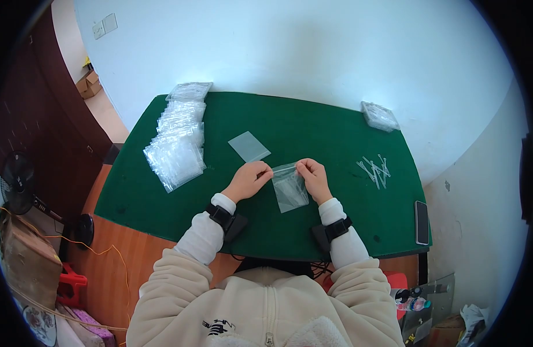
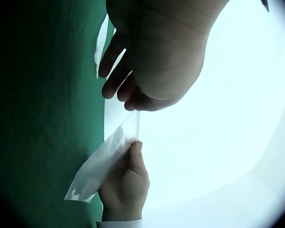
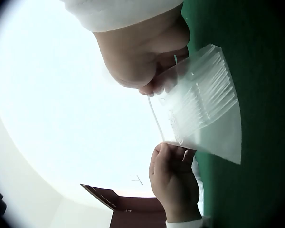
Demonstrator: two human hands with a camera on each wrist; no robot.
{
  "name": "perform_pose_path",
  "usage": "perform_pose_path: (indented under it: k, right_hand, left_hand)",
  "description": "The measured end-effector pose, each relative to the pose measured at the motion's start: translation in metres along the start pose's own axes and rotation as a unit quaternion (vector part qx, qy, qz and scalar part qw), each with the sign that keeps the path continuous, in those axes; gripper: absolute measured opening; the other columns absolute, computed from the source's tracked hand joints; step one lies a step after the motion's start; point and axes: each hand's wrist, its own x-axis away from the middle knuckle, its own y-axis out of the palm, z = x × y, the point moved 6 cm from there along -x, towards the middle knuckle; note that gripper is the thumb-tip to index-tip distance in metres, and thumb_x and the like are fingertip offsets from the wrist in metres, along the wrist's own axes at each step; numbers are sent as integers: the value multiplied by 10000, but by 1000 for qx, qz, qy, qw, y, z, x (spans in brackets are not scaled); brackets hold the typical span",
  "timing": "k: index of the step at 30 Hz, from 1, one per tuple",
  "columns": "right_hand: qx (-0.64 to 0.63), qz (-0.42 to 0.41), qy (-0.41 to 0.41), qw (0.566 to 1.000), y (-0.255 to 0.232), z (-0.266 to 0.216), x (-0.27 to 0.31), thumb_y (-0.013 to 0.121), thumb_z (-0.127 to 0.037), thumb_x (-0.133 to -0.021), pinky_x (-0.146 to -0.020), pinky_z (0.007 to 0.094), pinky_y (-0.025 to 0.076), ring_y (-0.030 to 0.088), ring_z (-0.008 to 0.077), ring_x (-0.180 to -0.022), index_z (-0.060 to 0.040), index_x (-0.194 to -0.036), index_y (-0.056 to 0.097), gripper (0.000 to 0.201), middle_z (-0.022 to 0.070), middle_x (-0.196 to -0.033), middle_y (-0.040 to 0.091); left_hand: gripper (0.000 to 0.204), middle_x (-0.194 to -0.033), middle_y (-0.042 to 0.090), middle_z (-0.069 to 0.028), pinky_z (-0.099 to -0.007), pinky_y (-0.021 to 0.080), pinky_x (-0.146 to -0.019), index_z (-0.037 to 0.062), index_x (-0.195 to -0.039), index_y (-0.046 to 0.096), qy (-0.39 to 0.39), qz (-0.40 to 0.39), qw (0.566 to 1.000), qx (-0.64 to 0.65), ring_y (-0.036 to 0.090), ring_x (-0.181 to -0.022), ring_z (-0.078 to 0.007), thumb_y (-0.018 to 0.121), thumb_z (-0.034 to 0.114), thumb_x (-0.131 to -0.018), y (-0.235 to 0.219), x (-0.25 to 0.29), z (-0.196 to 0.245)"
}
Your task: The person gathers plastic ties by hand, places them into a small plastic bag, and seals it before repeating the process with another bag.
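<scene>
A clear zip bag [image 1: 290, 196] hangs between my two hands near the middle of the table. At its upper left corner, the fingertips and thumb of my left hand [image 1: 246, 181] pinch the edge. My right hand [image 1: 316, 181] pinches the opposite upper corner. Through the film, the right wrist view shows several thin clear plastic sticks [image 3: 203, 102] lying side by side inside the bag. Just beyond my left hand, another flat clear bag [image 1: 249, 147] lies on the green tabletop [image 1: 312, 127].
A long overlapping pile of filled clear bags [image 1: 176, 153] runs along the left side. Loose thin sticks [image 1: 375, 172] lie to the right. A clear plastic bundle [image 1: 381, 117] is at the back right, and a phone [image 1: 421, 222] lies by the right edge.
</scene>
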Motion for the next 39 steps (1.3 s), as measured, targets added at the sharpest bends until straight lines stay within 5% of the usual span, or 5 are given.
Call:
perform_pose_path:
  k: [6, 13, 18, 21, 39]
  right_hand:
    - [-140, -36, 95, 985, 9, 10, 4, 500, -168, -920, -555, 192, 361, 438, 35, -606, -48, -819, 583, 178, -43, -673, 512]
    - [-89, -86, 87, 988, 34, 12, 10, 499, -178, -921, -528, 188, 345, 428, 26, -589, -49, -810, 584, 191, -45, -674, 512]
    - [-47, -82, 78, 993, 35, 1, 12, 518, -188, -911, -525, 184, 341, 431, 24, -589, -45, -811, 589, 187, -47, -674, 511]
    - [-76, -78, 95, 990, 30, 0, 11, 533, -188, -900, -530, 186, 345, 436, 26, -593, -42, -815, 593, 179, -47, -674, 515]
    - [-4, -73, 37, 997, 23, -6, 11, 613, -104, -833, -595, 195, 407, 489, 33, -647, -16, -798, 608, 95, -35, -711, 571]
  left_hand:
    - [93, -841, 616, -88, -311, 462, -731, 34, -844, 635, -108, 110, 985, 78, 589, -818, -245, 592, 111, -816, -13, 1, 2]
    - [85, -940, 627, -86, -319, 451, -849, 26, -857, 624, 174, 27, 984, 18, 540, -1028, -260, 615, 38, -773, -3, 2, 50]
    - [77, -867, 637, -73, -278, 471, -755, 22, -864, 631, 217, 58, 973, 53, 593, -892, -194, 606, 60, -802, -9, -1, 46]
    - [63, -750, 616, -40, -244, 458, -619, 9, -829, 617, -94, -63, 968, 226, 566, -670, -124, 597, 69, -833, -2, 1, 20]
    - [192, -698, 616, -23, -235, 435, -568, -7, -835, 654, -123, -67, 976, 165, 545, -617, -82, 633, 183, -834, 17, 3, -11]
